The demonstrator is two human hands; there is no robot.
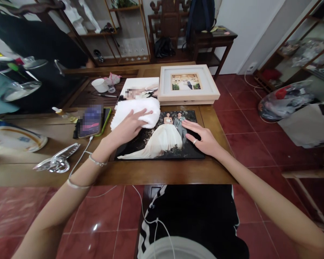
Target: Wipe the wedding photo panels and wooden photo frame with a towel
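A large dark wedding photo panel (162, 138) lies flat on the wooden table (162, 172) in front of me. My left hand (128, 126) rests on a white cloth (136, 111) at the panel's upper left corner, fingers stretched over the cloth. My right hand (201, 136) lies flat and open on the panel's right side, a ring on one finger. Behind the panel lie another photo print (140, 90) and a cream framed picture (187, 84).
A phone (90, 120) on a cable lies left of the panel, with a clear hair clip (56, 162) and a plate (16, 138) further left. A white cup (99, 85) stands behind. Shelves, a dark chair and plastic bags (286, 99) ring the red tiled floor.
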